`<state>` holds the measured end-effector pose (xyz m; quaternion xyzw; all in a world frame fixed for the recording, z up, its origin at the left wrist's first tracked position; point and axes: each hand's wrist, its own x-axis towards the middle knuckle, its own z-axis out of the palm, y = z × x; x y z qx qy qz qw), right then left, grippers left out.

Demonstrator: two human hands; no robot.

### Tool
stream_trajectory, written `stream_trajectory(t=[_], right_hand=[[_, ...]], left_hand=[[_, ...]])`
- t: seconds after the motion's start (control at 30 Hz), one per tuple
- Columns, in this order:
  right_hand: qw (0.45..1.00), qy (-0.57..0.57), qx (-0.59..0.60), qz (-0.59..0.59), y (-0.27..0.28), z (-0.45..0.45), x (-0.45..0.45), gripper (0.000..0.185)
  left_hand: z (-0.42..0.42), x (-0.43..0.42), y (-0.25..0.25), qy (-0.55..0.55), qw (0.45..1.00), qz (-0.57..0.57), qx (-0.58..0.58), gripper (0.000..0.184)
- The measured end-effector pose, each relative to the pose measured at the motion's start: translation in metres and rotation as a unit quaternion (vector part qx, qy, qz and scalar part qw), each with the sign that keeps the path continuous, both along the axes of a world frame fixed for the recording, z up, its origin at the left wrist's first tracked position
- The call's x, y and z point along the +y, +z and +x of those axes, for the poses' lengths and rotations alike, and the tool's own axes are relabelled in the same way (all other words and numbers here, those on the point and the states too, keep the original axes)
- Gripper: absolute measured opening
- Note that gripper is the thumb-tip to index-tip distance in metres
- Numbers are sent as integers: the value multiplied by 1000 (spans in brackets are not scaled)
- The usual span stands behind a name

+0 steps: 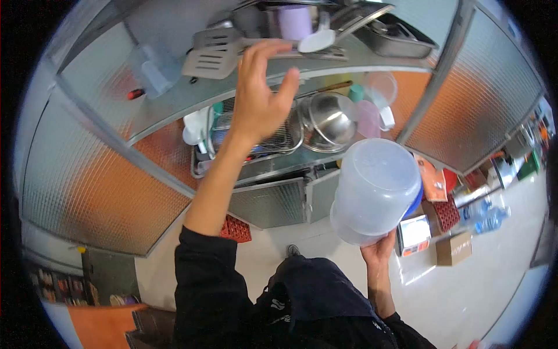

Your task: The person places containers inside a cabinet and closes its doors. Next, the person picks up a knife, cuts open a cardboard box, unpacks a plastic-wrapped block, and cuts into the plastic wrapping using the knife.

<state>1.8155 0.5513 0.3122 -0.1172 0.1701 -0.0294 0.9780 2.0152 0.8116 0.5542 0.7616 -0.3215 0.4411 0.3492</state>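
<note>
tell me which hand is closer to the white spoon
Left. The left hand is up by the shelf, fingertips just left of the white spoon; the right hand is farther off, low down, holding the tub.

The large container (376,189) has a milky, half-clear white colour. The sleeve (203,262) is black. The cup (295,23) is pale lilac, the spoon (315,41) is white, and the slotted spatula (210,65) is greyish beige. The bowl (330,116) is of shiny silver colour. The glass door (104,180) carries a fine grid pattern, partly orange. The basket (237,230) is red, the carton (453,249) brown, the bottles (488,218) light blue, the floor (322,247) creamy white.
</note>
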Motion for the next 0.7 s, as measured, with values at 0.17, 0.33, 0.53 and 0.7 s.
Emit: stream_trajectory(t=[0.17, 0.33, 0.53, 0.7], right_hand=[[998, 63, -14, -24, 70, 23, 19, 46], [990, 126, -59, -19, 132, 42, 39, 45], [980, 162, -106, -37, 181, 61, 76, 55], [968, 195, -159, -9, 213, 78, 120, 53]], left_hand=[[-42, 85, -12, 131, 980, -149, 20, 32], [0, 189, 17, 337, 938, -54, 66, 33], [94, 261, 30, 371, 905, 122, 166, 47], [142, 289, 10, 331, 908, 197, 166, 57]])
